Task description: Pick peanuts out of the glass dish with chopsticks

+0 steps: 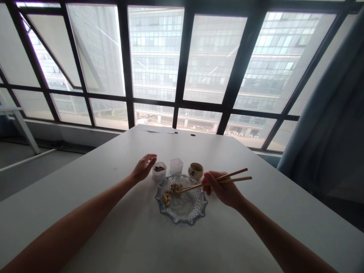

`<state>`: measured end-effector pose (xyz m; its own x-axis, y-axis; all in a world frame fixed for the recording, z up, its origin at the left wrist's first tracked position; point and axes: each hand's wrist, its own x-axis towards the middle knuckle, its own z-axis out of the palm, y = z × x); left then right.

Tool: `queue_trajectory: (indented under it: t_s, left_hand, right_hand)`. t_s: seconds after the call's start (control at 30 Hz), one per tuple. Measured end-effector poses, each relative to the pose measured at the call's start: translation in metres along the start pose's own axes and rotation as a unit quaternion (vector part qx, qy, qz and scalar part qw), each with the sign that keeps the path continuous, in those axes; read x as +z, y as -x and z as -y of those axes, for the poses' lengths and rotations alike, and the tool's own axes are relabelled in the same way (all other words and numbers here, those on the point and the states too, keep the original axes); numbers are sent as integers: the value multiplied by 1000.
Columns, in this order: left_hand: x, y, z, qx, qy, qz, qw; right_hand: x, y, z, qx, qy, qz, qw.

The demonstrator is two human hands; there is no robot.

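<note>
My right hand (226,191) holds a pair of wooden chopsticks (195,186). Their tips reach into a scalloped clear glass plate (182,220), at a small clump of brown, walnut-like pieces (174,187). Whether the tips grip a piece is too small to tell. Several pale nuts (165,198) lie at the plate's left side. My left hand (144,167) is open beside a small white cup (159,176) holding dark, seed-like bits; whether it touches the cup is unclear. Behind the plate stand another white cup (176,167) and a round beige cup (195,171) with dark characters.
The white table (119,235) extends to tall, black-framed windows (155,57). Two dark round spots (193,135) mark its far end, near a flat white sheet (159,131). A blue-grey curtain (321,121) hangs on the right. At far left is a white-legged table (27,131).
</note>
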<state>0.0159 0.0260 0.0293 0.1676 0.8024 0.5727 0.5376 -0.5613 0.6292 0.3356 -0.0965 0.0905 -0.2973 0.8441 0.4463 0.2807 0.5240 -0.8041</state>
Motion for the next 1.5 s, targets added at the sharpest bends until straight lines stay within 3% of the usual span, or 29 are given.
queue_trajectory:
  t_s: [0.13,0.23,0.37,0.57,0.8,1.23,1.4,1.5]
  left_hand:
    - [11,12,8,-20,36,10,999]
    - [15,16,12,-28,35,36,998]
    - [17,17,13,-21,21,51,998]
    - [15,18,8,-7,-20,71,997]
    - [15,19,8,-2,-23,76,997]
    - [17,20,12,4,-1,62,998]
    - [17,20,13,-4,-3,62,998]
    - [16,20,12,-7,-5,66,998]
  right_hand:
    - [19,10,6,16,-40,77,996]
    - [27,15,6,-3,-6,121,993]
    - [20,11,-2,-52,77,73,993]
    - [7,5,-6,-70,75,-9,995]
    - [17,7,-6,-140,158,41,977]
    - [17,5,2,-111,162,85,977]
    - [9,4,6,-109,155,46,981]
    - [3,2,6,-114,167,64,977]
